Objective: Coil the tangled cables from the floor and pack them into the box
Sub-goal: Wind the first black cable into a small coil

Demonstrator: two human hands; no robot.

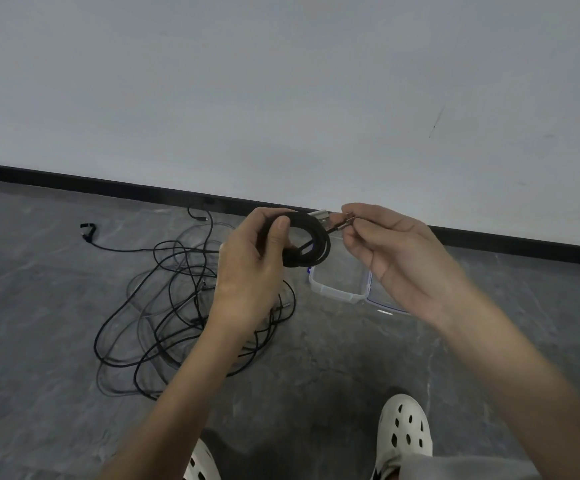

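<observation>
The left grip (250, 258) curls round the coil (311, 251), the right grip (396, 258) pinches what seems its plug (345, 221), and the box (333, 291) lies beneath, nearer the right.

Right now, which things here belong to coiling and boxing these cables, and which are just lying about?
Part of the job: coiled cable, gripped by the left hand; its plug end, pinched by the right hand; tangled cables on the floor; clear box.
Just there: white clogs; black baseboard.
</observation>
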